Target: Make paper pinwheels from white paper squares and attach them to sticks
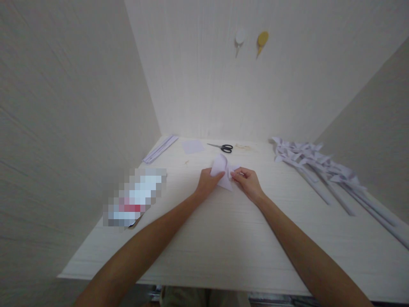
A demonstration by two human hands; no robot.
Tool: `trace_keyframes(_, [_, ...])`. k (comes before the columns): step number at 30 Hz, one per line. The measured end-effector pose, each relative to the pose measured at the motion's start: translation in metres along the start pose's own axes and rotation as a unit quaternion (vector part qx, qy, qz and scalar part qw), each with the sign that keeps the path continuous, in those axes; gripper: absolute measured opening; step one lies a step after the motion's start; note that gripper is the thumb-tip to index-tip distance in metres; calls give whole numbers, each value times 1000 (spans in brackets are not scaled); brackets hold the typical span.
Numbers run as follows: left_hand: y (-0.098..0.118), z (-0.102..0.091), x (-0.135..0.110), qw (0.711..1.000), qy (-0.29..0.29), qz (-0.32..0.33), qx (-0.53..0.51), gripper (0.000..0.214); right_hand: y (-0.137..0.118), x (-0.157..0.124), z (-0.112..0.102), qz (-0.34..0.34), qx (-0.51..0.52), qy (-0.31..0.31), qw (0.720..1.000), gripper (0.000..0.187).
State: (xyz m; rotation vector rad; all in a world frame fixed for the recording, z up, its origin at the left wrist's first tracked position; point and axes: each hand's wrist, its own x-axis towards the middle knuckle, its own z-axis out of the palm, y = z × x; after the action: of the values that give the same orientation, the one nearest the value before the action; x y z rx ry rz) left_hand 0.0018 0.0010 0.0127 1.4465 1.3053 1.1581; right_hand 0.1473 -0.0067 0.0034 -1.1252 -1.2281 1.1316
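Observation:
A folded piece of white paper point(223, 172) rests on the pale wooden table point(223, 238) in front of me. My left hand point(207, 182) grips its left side, fingers curled round the edge. My right hand point(247, 182) pinches the paper's right side, fingertips pressed together on a fold. Both hands meet over the middle of the table.
Black-handled scissors point(223, 147) and a square paper sheet point(192, 146) lie at the back. A stack of paper strips point(160, 149) lies back left. Several paper pinwheels on rolled sticks point(322, 170) lie along the right side. A blurred flat object point(136, 197) sits at left. Two hooks point(251, 40) hang on the wall.

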Motion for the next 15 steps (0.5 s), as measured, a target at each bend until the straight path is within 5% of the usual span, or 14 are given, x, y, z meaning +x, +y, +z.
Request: trace_keyframes(15, [0, -1, 1, 1000, 9, -11, -18, 27, -5, -1, 3, -7, 8, -6, 1000, 17])
